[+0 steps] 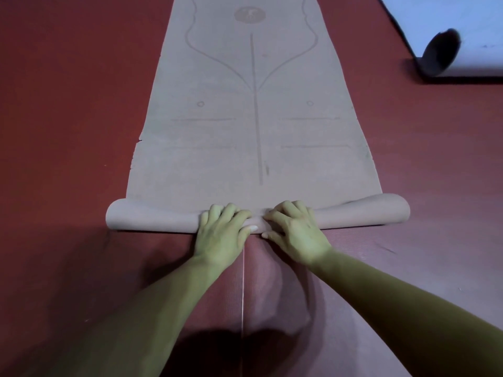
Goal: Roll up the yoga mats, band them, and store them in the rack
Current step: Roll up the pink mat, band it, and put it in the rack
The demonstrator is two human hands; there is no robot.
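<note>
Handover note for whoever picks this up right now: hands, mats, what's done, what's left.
Left hand: grips the started roll of the taupe line-printed yoga mat, near its middle.
Right hand: grips the same roll, close beside the left.
Mats: taupe mat mostly flat on the red floor; pale blue mat at far right, near end curled up.
Done: only the first turns of the roll.
Left: finish rolling, band it, rack it; then the blue mat. No band or rack in view.
</note>
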